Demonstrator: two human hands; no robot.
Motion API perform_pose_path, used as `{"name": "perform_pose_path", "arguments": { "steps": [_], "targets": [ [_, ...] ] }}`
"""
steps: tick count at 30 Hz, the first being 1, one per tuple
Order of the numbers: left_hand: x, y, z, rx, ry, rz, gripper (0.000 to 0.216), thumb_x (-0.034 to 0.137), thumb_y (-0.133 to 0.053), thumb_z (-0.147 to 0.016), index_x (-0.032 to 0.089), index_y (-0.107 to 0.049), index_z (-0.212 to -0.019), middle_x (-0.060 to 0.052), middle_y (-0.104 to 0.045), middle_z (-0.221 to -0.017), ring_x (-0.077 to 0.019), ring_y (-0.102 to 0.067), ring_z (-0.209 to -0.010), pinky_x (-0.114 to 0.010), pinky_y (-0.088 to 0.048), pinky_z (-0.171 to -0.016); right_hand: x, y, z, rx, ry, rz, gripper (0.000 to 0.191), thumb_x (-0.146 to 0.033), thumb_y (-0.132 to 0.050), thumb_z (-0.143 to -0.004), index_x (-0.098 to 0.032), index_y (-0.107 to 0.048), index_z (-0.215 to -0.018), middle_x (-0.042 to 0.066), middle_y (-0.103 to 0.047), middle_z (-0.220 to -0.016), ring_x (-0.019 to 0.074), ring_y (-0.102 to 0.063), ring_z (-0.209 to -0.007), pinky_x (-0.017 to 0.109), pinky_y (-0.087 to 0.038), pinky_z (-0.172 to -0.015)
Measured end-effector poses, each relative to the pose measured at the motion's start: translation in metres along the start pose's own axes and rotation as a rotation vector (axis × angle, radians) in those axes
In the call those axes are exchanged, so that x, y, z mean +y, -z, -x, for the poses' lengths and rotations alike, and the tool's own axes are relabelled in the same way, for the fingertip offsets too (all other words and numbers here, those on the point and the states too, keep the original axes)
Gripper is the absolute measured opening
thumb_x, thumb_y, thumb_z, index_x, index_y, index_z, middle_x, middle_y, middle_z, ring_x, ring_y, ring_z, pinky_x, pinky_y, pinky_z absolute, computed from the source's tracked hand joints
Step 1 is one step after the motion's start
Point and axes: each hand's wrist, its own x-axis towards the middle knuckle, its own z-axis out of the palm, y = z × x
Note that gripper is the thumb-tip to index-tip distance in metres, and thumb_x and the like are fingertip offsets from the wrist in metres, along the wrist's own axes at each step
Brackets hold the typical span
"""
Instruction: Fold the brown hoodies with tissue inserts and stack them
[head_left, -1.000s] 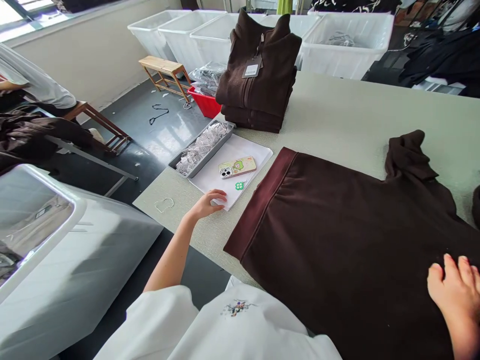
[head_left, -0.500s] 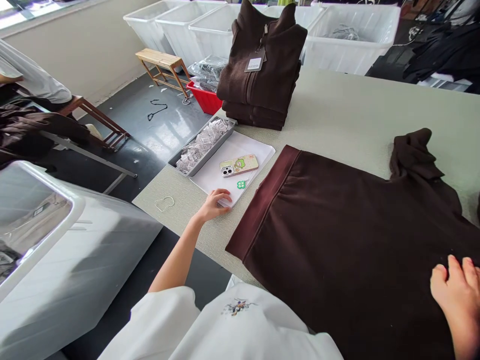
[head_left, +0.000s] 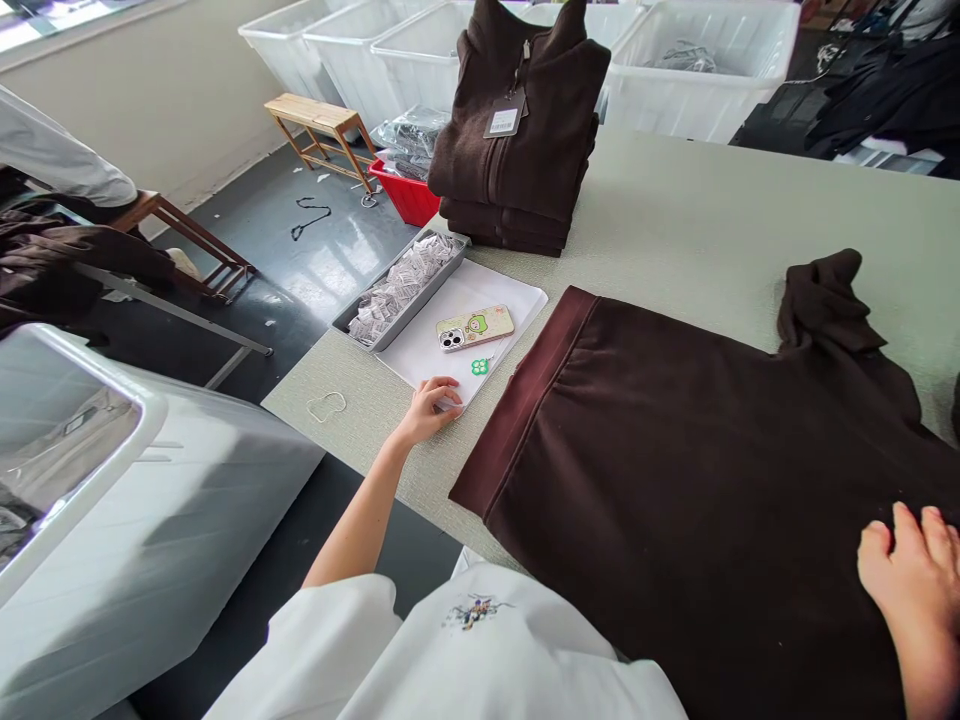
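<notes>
A dark brown garment lies spread flat on the pale green table. My right hand rests on it near the right edge, fingers stretched flat. My left hand reaches out to the near corner of a stack of white sheets, its fingers curled and pinching at that corner. On the sheets lies a phone in a cartoon case. A grey tray of small white packets sits beside the sheets.
A pile of folded brown jackets with a hang tag stands at the back. White plastic bins line the far side, and a large white bin stands at my left. A wooden stool, a red crate and another person's sleeve lie beyond.
My left hand has slid a little further onto the corner of the white sheets and curled its fingers. My right hand stays on the garment.
</notes>
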Motion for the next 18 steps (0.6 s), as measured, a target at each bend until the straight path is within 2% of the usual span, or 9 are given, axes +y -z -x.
{"name": "perform_pose_path", "arguments": {
  "steps": [9, 14, 18],
  "targets": [
    [0.0027, 0.0004, -0.0004, 0.013, 0.005, 0.045, 0.02, 0.039, -0.055, -0.078, 0.021, -0.061, -0.077, -0.005, -0.052, -0.119, -0.0256, -0.042, -0.113, -0.047, -0.03, -0.102, -0.0011, 0.0004, -0.0001, 0.04, 0.045, -0.007, 0.063, -0.049, -0.019, -0.086, -0.022, -0.04, -0.139, 0.012, -0.037, -0.143, 0.0263, -0.029, -0.134, 0.048, -0.028, -0.1],
    [0.006, 0.0005, -0.0015, 0.003, 0.048, 0.055, 0.017, 0.037, -0.057, -0.075, 0.021, -0.062, -0.075, -0.004, -0.051, -0.119, -0.0263, -0.041, -0.115, -0.046, -0.031, -0.102, 0.0011, 0.0012, -0.0013, 0.054, 0.054, 0.016, 0.064, -0.052, -0.024, -0.085, -0.02, -0.045, -0.135, 0.011, -0.04, -0.141, 0.0302, -0.035, -0.13, 0.048, -0.032, -0.099],
    [0.0062, 0.0019, -0.0018, -0.005, 0.056, 0.08, 0.016, 0.037, -0.057, -0.074, 0.022, -0.062, -0.075, -0.004, -0.051, -0.118, -0.0267, -0.041, -0.114, -0.048, -0.029, -0.103, 0.0058, -0.002, -0.0025, 0.064, 0.076, 0.034, 0.063, -0.051, -0.025, -0.085, -0.019, -0.045, -0.136, 0.011, -0.04, -0.141, 0.0292, -0.035, -0.13, 0.047, -0.034, -0.097]
  ]
}}
